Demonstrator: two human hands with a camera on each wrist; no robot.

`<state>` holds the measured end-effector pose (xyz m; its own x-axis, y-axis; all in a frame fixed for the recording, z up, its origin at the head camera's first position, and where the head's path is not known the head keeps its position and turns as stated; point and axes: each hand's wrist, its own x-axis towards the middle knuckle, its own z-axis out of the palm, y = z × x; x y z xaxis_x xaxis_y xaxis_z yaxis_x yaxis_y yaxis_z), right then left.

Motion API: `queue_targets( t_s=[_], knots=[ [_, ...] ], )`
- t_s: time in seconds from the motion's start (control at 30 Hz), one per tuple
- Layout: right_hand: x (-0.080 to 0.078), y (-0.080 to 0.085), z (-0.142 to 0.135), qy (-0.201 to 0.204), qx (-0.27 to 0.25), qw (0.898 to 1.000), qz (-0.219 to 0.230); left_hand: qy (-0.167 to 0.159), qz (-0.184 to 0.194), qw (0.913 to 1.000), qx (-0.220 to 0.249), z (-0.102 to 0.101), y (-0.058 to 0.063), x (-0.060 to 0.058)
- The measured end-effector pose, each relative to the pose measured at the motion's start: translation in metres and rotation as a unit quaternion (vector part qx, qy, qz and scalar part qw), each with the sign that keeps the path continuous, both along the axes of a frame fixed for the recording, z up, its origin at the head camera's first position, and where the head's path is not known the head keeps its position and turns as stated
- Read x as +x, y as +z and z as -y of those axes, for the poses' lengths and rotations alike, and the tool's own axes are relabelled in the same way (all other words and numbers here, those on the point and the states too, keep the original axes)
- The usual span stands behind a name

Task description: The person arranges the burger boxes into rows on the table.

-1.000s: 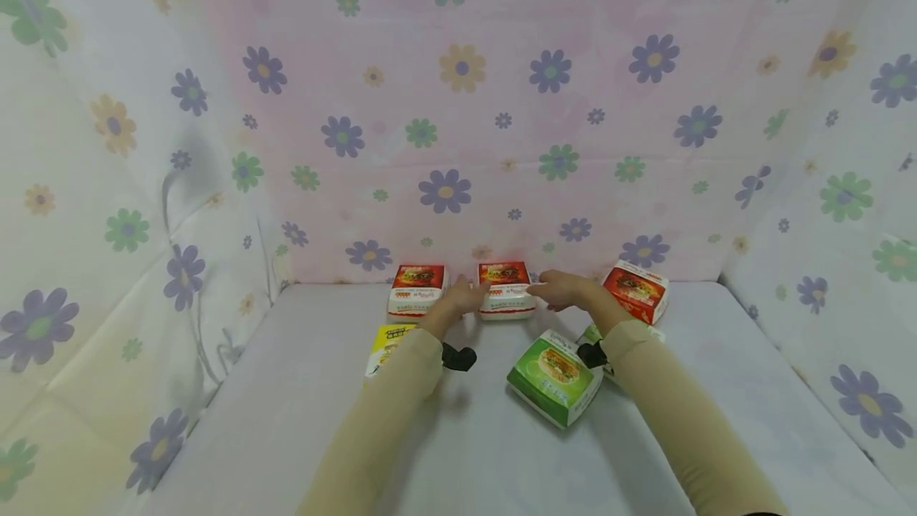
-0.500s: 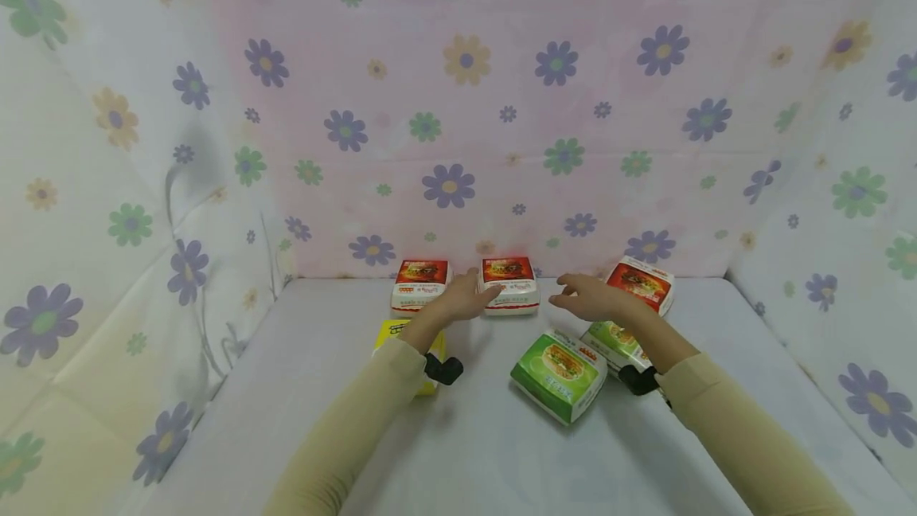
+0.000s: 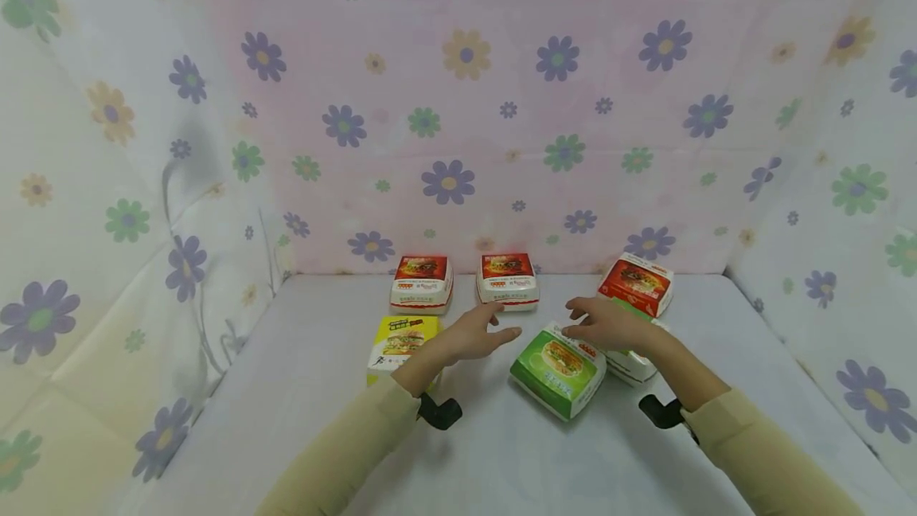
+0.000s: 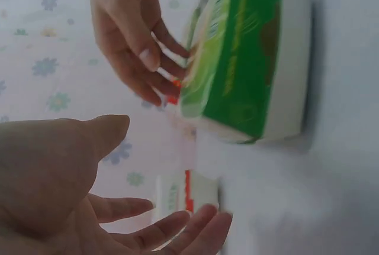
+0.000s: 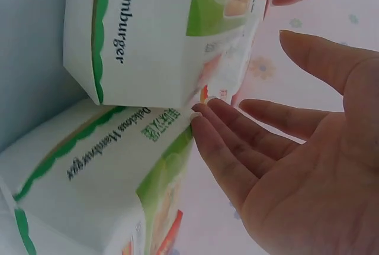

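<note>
My left hand (image 3: 476,333) hovers just left of the front green hamburger box (image 3: 559,369), thumb and fingers spread, holding nothing. On the box's far right side, my right hand (image 3: 609,323) hangs over its back corner with fingers relaxed and bent downward. In the right wrist view the right fingertips (image 5: 198,119) are close to where this box meets a second green hamburger box (image 5: 95,178). The right hand and wrist partly hide that second box in the head view. Behind the left hand stands the middle red-and-white burger box (image 3: 509,281).
Another red-and-white box (image 3: 421,285) stands at the back left, with a yellow burger box (image 3: 404,337) in front of it, partly behind the left forearm. A tilted red box (image 3: 637,285) sits at the back right. Flowered cloth walls (image 3: 466,118) enclose the white table (image 3: 301,388).
Both hands have drawn back from the middle red box toward the front green box. The left hand has left the red box's side; the boxes stay in place.
</note>
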<state>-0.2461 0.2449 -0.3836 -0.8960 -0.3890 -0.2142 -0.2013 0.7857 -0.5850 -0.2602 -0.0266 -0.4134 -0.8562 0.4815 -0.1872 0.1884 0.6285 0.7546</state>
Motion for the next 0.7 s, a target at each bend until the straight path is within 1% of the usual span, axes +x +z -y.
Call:
queue_targets(
  t_s=[0.07,0.13,0.23,0.3,0.37,0.5,0.57,0.7],
  knots=[
    [0.001,-0.002,0.001,-0.001,-0.007,1.000,0.003,0.002,0.018,0.9998,0.008,-0.002,-0.007,0.005],
    [0.002,-0.003,0.000,0.005,-0.013,1.000,0.001,0.009,0.045,0.9987,0.022,-0.004,-0.013,0.011],
    [0.002,-0.004,0.000,0.009,-0.021,1.000,0.000,0.020,0.084,0.9953,0.044,-0.009,-0.023,0.017],
    [0.003,-0.005,0.000,0.012,-0.023,1.000,0.004,0.027,0.100,0.9932,0.054,-0.013,-0.028,0.021],
    [0.004,-0.007,0.001,0.016,-0.022,1.000,0.008,0.031,0.106,0.9921,0.060,-0.016,-0.032,0.025],
    [0.005,-0.009,0.003,0.019,-0.017,1.000,0.009,0.033,0.104,0.9916,0.069,-0.020,-0.037,0.028],
    [0.006,-0.010,0.004,0.026,-0.011,1.000,0.006,0.032,0.102,0.9918,0.071,-0.021,-0.038,0.029],
    [0.007,-0.013,0.006,0.032,-0.002,0.999,0.015,0.023,0.102,0.9921,0.069,-0.019,-0.040,0.028]
  ],
)
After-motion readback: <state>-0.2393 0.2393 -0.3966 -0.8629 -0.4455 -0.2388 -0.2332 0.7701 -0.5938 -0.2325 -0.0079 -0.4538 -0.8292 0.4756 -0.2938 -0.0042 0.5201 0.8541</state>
